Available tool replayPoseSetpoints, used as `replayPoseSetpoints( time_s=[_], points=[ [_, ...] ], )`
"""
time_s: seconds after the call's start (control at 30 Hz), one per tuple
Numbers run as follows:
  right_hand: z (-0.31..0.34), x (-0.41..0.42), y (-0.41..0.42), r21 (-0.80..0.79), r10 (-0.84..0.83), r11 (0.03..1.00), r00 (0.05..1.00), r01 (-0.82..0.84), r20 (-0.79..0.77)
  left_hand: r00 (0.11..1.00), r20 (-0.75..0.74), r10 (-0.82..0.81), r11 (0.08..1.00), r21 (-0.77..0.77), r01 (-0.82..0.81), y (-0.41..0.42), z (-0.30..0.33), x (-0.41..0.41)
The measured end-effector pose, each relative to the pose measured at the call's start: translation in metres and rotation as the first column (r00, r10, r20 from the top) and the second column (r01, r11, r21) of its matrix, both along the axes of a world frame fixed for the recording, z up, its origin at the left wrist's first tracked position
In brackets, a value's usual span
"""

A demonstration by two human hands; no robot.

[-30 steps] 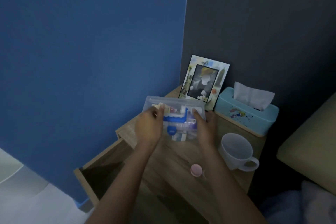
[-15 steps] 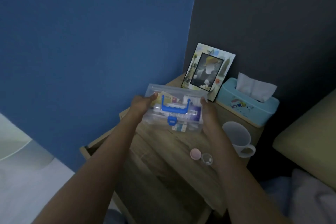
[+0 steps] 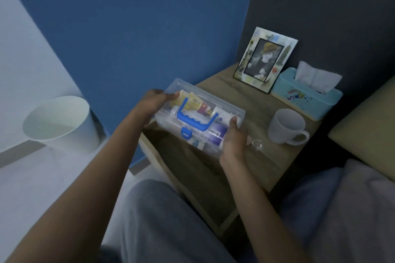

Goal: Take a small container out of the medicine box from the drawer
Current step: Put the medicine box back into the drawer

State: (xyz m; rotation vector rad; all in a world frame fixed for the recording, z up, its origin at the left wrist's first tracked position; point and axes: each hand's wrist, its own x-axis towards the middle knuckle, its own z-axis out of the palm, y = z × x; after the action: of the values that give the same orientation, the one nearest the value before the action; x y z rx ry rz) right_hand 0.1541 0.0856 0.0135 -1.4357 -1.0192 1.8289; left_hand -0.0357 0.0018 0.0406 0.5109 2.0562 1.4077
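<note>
The clear plastic medicine box (image 3: 215,111), with a blue handle and blue latch on its shut lid, hangs in the air over the open wooden drawer (image 3: 181,156) of the bedside table. My left hand (image 3: 154,102) grips its left end and my right hand (image 3: 233,141) grips its right end. Packets and tubes show through the lid. A small clear round container (image 3: 257,144) lies on the tabletop just right of my right hand, apart from the box.
On the wooden bedside table (image 3: 252,96) stand a white mug (image 3: 286,127), a light blue tissue box (image 3: 307,94) and a picture frame (image 3: 265,60). A white bin (image 3: 62,124) stands on the floor at left. Bedding (image 3: 352,198) fills the right; my knee (image 3: 162,220) is below.
The box has swung left and down from above the tabletop to above the open drawer, both hands still on it. The view has shifted, showing the bin and my knee. The pink lid is out of sight.
</note>
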Motion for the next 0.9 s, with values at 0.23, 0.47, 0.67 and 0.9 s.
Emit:
replayPoseSetpoints(
  time_s=[0.23,0.47,0.67,0.9],
  points=[
    [-0.022,0.008,-0.062,-0.135,0.001,0.991,0.999,-0.008,-0.049,0.991,-0.066,-0.118,0.989,-0.094,0.112,-0.045,-0.024,-0.002],
    [-0.058,0.002,-0.071,-0.169,-0.030,0.985,0.998,0.037,0.046,0.960,-0.145,-0.241,0.953,-0.224,0.206,-0.029,-0.049,-0.019],
    [-0.080,-0.003,-0.063,-0.151,-0.085,0.984,0.994,0.096,0.075,0.937,-0.134,-0.322,0.904,-0.337,0.263,-0.003,-0.072,-0.033],
    [-0.113,-0.011,-0.068,-0.026,-0.037,0.999,0.994,0.040,0.102,0.962,0.031,-0.271,0.929,-0.254,0.270,-0.002,-0.113,-0.047]
  ],
)
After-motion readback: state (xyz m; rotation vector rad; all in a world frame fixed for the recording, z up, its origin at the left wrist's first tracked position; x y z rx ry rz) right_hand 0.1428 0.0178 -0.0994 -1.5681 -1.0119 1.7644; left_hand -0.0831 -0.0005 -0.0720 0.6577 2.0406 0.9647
